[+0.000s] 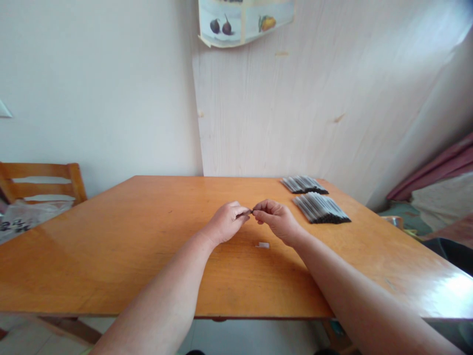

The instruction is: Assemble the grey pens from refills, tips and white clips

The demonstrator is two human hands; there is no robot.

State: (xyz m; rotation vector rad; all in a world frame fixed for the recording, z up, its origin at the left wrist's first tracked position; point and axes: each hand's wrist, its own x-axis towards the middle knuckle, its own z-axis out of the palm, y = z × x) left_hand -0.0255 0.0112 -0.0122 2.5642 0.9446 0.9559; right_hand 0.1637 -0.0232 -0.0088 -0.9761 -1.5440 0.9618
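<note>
My left hand (228,221) and my right hand (275,218) meet over the middle of the orange wooden table (111,246). Both are closed in a pinch on a small thin dark piece (248,212) held between their fingertips. A small pale piece (262,245) lies on the table just below my right hand. To the right lie two bundles of thin dark rods: a nearer one (320,207) and a farther one (303,184).
A wooden chair (40,181) stands at the table's left with a plastic bag (25,217) on it. Behind the table are a wall and a pale wood panel bearing a fruit picture (244,19). Fabric and clutter sit at the right edge.
</note>
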